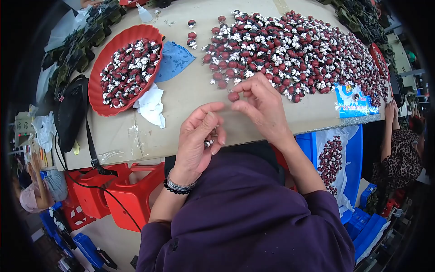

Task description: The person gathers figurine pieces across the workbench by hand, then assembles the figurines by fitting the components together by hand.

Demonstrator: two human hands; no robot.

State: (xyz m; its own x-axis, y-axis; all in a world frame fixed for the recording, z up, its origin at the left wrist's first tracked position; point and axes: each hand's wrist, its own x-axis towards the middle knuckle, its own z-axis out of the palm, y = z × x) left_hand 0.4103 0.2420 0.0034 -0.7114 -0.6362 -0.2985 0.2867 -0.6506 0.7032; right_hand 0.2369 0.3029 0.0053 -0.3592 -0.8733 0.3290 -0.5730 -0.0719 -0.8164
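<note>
Thumb and fingertips of the right hand (263,106) pinch one dark-red ball (233,96), a light hold that probably suits something so small and round. The left hand (195,141) curls loosely around a shiny bauble (208,143), seemingly cradling it against the palm, though the fingers hide how firmly. The heap (276,54) lies just beyond the right hand and the scalloped red dish (94,88) to the left, presumably so both are within reach.

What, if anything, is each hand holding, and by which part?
Right hand: a dark red ball, pinched by its round body. Left hand: a small piece within its curl, mostly hidden; held part unclear.
</note>
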